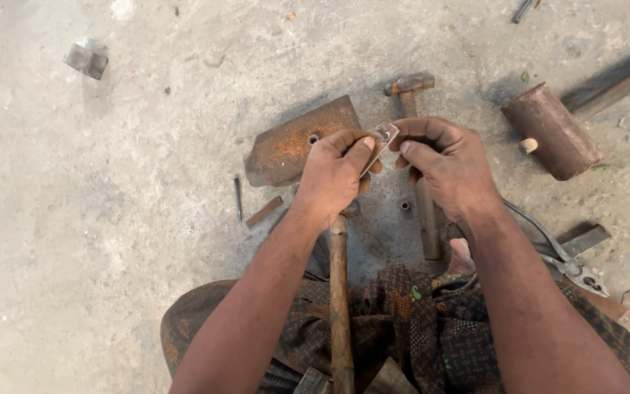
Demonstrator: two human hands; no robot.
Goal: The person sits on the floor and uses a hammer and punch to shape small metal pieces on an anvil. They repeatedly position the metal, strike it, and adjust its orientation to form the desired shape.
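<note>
We held a small flat metal strip (380, 146) between both hands, above the concrete floor (111, 219) and just in front of a rusty steel block (293, 146) that lay at nine o'clock from the strip. Our left hand (333, 175) was closed on the strip's lower end, thumb pressed along its face; our right hand (450, 164) pinched the upper end, where a hole showed near the tip. Both grips were clamped on the strip, fingers together.

We judged the piece light and stiff, thin enough to bite into fingertips at its edges, and smooth enough to slide if held loosely. The flat faces looked the safest places to take hold, near each end, away from the hole.

A hammer (418, 168) lay at twelve o'clock, its handle running under our right hand, and a second wooden handle (340, 306) lay at six o'clock. A brown cylinder (552, 131) sat at three o'clock, pliers (566, 259) at four o'clock, a thin punch (238, 198) at eight o'clock.
</note>
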